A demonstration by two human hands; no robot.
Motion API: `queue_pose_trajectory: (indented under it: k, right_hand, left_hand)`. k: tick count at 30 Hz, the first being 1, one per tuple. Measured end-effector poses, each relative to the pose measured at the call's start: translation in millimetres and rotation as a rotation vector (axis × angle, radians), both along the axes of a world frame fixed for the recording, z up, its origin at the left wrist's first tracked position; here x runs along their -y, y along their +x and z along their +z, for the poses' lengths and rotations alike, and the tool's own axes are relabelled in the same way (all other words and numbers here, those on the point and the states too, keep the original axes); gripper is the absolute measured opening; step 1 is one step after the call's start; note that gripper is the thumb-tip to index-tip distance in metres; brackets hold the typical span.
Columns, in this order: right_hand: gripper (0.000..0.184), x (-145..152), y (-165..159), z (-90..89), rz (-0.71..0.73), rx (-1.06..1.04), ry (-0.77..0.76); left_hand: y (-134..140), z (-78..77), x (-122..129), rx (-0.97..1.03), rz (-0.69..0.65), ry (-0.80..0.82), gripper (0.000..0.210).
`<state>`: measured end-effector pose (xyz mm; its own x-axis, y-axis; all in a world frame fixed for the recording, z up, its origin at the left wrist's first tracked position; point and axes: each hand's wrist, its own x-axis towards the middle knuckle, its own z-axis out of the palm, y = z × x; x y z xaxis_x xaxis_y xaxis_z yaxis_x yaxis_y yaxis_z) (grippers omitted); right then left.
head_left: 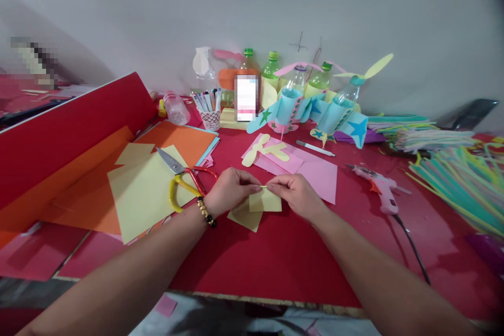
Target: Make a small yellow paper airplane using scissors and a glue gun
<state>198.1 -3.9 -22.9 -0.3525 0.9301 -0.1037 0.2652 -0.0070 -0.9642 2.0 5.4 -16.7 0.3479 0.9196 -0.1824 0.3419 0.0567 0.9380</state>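
A small piece of yellow paper (265, 201) hangs between my two hands, pinched along its upper edge, which looks folded or rolled over. My left hand (232, 189), with a beaded bracelet at the wrist, grips the left end of that edge. On the right end, the thumb and fingers of my right hand (297, 194) are closed. Another yellow paper piece (247, 219) lies partly under the held one. Beside my left hand rest scissors (179, 169) with red and yellow handles, on yellow sheets (136, 199). Pink paper (321, 176) with yellow propeller-shaped cutouts (256, 150) lies beyond my hands.
A pink glue gun (380, 186) with its cord lies at the right, near bundled colored strips (452, 184). Decorated bottle planes (291, 107), a cup of pens (208, 115) and a phone (247, 97) stand along the back. A white pen (315, 148) lies nearer.
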Motion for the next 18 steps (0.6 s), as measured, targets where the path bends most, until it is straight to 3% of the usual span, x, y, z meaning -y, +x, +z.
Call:
queue_pose_trajectory:
  k: [9,18]
  right_hand:
    - [0.016,-0.8,0.0,-2.1,0.003,-0.028,-0.024]
    - [0.014,0.4,-0.9,0.1,-0.018,-0.037,0.01]
  left_hand:
    - [-0.9,-4.7,-2.0,0.024,0.018,-0.015,0.023]
    - [-0.8,1.7,0.6,-0.007,-0.014,0.017,0.025]
